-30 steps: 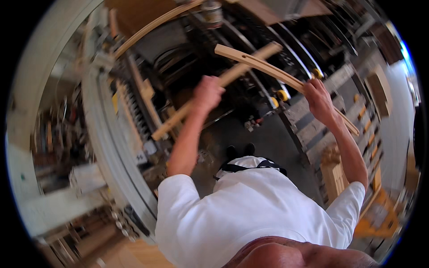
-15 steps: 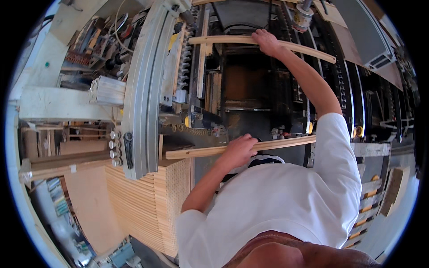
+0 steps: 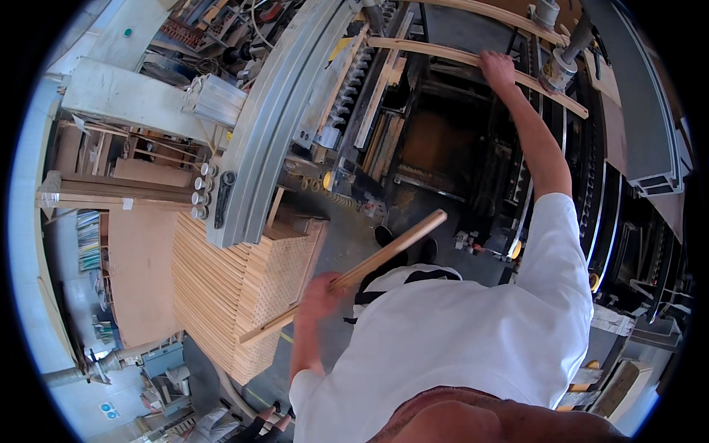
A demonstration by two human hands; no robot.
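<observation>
My left hand [image 3: 320, 297], somewhat smeared by motion, is wrapped round a wooden slat [image 3: 395, 246]. That slat is held at a slant: one end points toward the machine, the other reaches over the side of a tall stack of similar slats [image 3: 210, 273] at my left. Far out in front, my right hand [image 3: 497, 68] has its fingers curled over a second wooden slat [image 3: 436, 50], which lies across the machine's dark rails. The right end of this slat passes beneath a metal cylinder [image 3: 558, 71].
Another wooden slat [image 3: 495, 13] spans the machine farther back. A thick grey metal beam [image 3: 284, 125] rises between the stack and the rails. Several black rails with yellow end caps [image 3: 515, 249] run at the right. Part of a person [image 3: 269, 422] shows at the bottom edge.
My left hand has swung left and toward me with its slat, which has turned from level to slanting over the stack. My right hand stays on the far slat. The whole view has shifted.
</observation>
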